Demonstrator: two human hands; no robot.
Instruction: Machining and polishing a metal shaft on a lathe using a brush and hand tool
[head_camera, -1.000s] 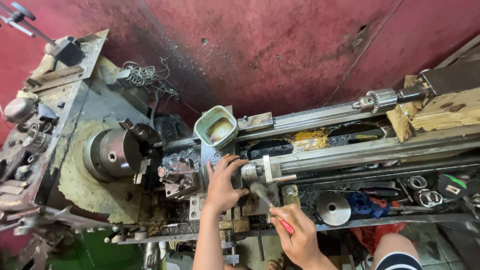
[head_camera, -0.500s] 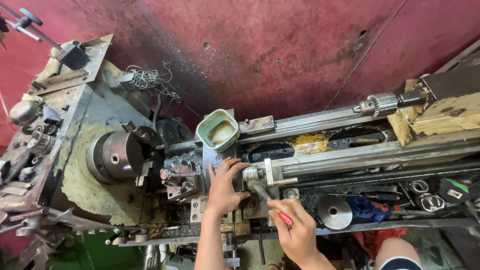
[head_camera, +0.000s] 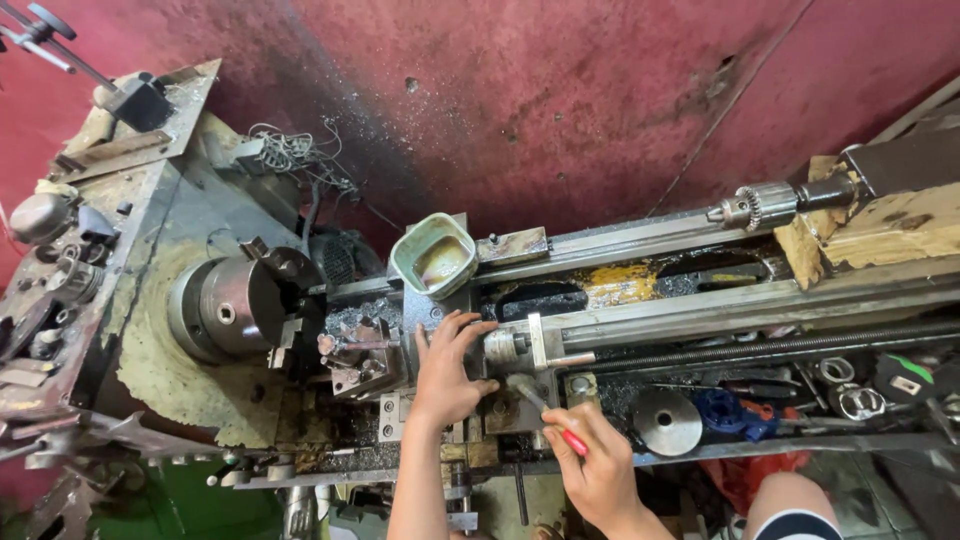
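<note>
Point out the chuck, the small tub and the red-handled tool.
chuck (head_camera: 232, 310): head view, on its round front face.
small tub (head_camera: 432, 257): head view, on its stained inside.
red-handled tool (head_camera: 573, 442): head view, on the red grip in the right hand.

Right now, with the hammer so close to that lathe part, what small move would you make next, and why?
Probably a light tap. The right hand holds a red-handled hammer with its head just beside the cylinder, while the left hand lies flat on the carriage, seemingly steadying it.
</note>
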